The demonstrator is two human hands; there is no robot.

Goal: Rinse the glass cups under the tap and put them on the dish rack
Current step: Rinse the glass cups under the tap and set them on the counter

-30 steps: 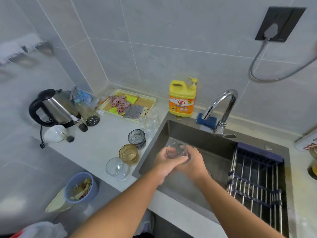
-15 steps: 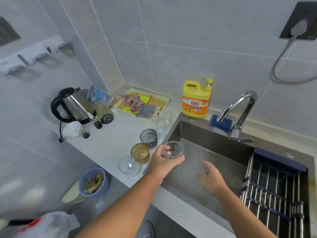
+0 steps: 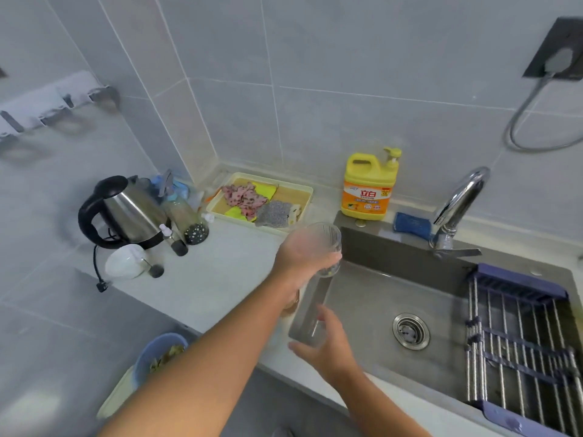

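Note:
My left hand (image 3: pixel 301 258) grips a clear glass cup (image 3: pixel 329 239) by its side, upright, in the air above the left edge of the sink (image 3: pixel 372 298). The hand and cup are motion-blurred. My right hand (image 3: pixel 329 351) hovers lower, by the sink's near left corner, fingers loosely spread and holding nothing. A sliver of an amber glass (image 3: pixel 292 303) shows behind my left wrist; the other cups on the counter are hidden by my arm. The tap (image 3: pixel 459 200) stands at the back of the sink with no water visible. The dish rack (image 3: pixel 520 342) spans the sink's right side.
A yellow detergent bottle (image 3: pixel 369 187) and blue sponge (image 3: pixel 411 225) sit behind the sink. A tray of cloths (image 3: pixel 262 200), a kettle (image 3: pixel 126 209) and bottles stand on the counter (image 3: pixel 214 279) at the left. A blue bowl of scraps (image 3: pixel 161 354) sits below the counter edge.
My left hand lifted the clear cup up and back, away from the sink's middle. My right hand let go of the cup and dropped toward the sink's near left corner.

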